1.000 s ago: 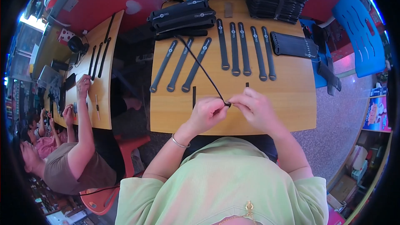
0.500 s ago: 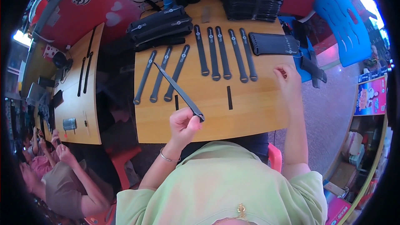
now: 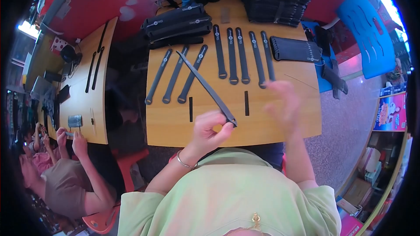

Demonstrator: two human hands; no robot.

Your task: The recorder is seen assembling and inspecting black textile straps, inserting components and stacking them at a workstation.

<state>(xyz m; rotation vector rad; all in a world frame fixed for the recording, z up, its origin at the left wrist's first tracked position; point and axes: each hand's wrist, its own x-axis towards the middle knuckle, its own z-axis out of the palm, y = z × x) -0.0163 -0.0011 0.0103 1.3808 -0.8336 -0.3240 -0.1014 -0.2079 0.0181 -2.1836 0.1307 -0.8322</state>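
Observation:
My left hand (image 3: 210,131) is closed on one end of a dark grey flat strap (image 3: 203,84). The strap slants up and away to the left, its far end over the leftmost straps on the table. A small slot shows at its near end, just beyond my fingers. My right hand (image 3: 286,105) is over the right side of the table, smeared by motion. Its fingers point left, and whether they hold anything is unclear. Beyond it lies a row of several similar straps (image 3: 232,57) with round printed tops. Another group of straps (image 3: 157,76) lies slanted at the left.
Bundled black straps (image 3: 175,28) and a tall black stack (image 3: 278,0) stand at the back. A flat black bundle (image 3: 295,49) lies at the right. Two black strips (image 3: 246,103) mark the wooden table (image 3: 218,137). A blue chair (image 3: 367,35) stands right; a person (image 3: 74,188) works at left.
My right hand has moved left and nearer me from the table's right side. My left hand keeps the strap. The whole view has shifted slightly.

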